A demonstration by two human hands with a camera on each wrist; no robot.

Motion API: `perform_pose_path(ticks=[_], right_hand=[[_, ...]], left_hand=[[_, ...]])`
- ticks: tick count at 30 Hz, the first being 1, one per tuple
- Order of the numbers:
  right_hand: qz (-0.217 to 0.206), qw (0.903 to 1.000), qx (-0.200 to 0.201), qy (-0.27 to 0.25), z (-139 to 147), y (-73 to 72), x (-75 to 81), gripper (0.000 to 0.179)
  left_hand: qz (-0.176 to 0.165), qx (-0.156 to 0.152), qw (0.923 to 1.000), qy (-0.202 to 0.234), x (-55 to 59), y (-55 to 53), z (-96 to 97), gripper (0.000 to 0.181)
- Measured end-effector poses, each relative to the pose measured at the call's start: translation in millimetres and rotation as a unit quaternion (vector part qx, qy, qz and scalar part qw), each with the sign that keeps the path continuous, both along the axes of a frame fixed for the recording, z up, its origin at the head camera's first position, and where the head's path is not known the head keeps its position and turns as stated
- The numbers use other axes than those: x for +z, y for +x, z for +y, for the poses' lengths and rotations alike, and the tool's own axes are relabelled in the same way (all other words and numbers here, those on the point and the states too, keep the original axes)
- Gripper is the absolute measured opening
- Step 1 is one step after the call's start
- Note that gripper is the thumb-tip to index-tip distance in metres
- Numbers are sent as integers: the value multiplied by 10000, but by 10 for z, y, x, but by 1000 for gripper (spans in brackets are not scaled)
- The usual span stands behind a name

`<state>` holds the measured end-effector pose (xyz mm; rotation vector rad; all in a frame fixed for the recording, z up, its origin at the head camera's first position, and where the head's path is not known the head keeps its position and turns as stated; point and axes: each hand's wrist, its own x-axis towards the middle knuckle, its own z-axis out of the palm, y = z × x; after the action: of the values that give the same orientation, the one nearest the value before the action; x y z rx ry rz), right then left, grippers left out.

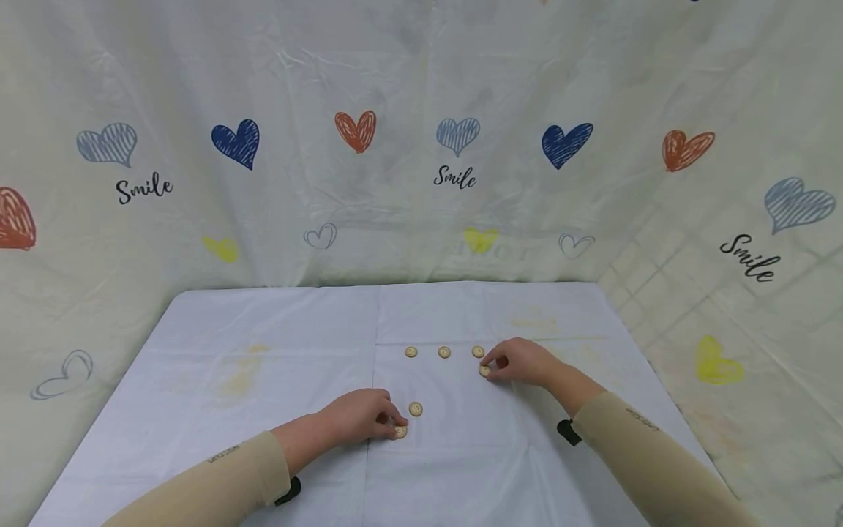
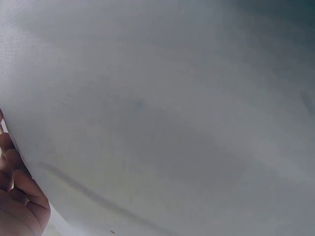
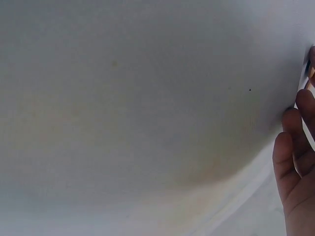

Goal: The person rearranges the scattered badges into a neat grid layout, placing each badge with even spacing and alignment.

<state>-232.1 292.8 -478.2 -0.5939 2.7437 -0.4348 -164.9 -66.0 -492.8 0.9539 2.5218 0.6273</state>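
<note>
Several round beige buttons lie on the white-covered table. Three of them form a row: a left button [image 1: 411, 352], a middle button [image 1: 444, 352] and a right button [image 1: 478, 352]. Just in front of the row's right end, my right hand [image 1: 523, 361] pinches another button [image 1: 484, 371] by its edge. Nearer to me, my left hand [image 1: 358, 416] holds a button [image 1: 400, 432] between thumb and fingers, at the cloth. A single button [image 1: 416, 409] lies just beyond that one. The wrist views show some curled fingers at the frame edges; neither shows a button.
A white cloth [image 1: 197, 351] with creases and faint yellow stains covers the table. Behind and beside it hangs a pale curtain [image 1: 395, 58] printed with hearts and the word Smile. Dark wrist devices show under both beige sleeves.
</note>
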Motion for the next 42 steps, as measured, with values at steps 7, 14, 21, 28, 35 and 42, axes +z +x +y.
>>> perform_pose_path(ticks=[7,14,21,28,35,42], right_hand=[[-8,10000,-40,-65,12,-27,1,23],[-40,9994,-161,-297,-34,-5,69,27],[-175,9983,-2,-548,-146,35,75,26],[-255,9981,318,-467,-382,78,25,26],[-329,9935,895,-619,-730,128,13,29],[-286,9865,1489,-611,-1022,190,-22,29]], left_hand=[[3,-36,10000,30,13,10,-2,21],[-25,-5,10000,10,7,11,1,21],[25,-36,10000,-4,-10,0,1,21],[91,-65,9999,-73,-24,-9,0,21],[-9,-111,9999,-113,0,-24,-21,21],[-8,-217,9998,-22,20,-20,-26,21]])
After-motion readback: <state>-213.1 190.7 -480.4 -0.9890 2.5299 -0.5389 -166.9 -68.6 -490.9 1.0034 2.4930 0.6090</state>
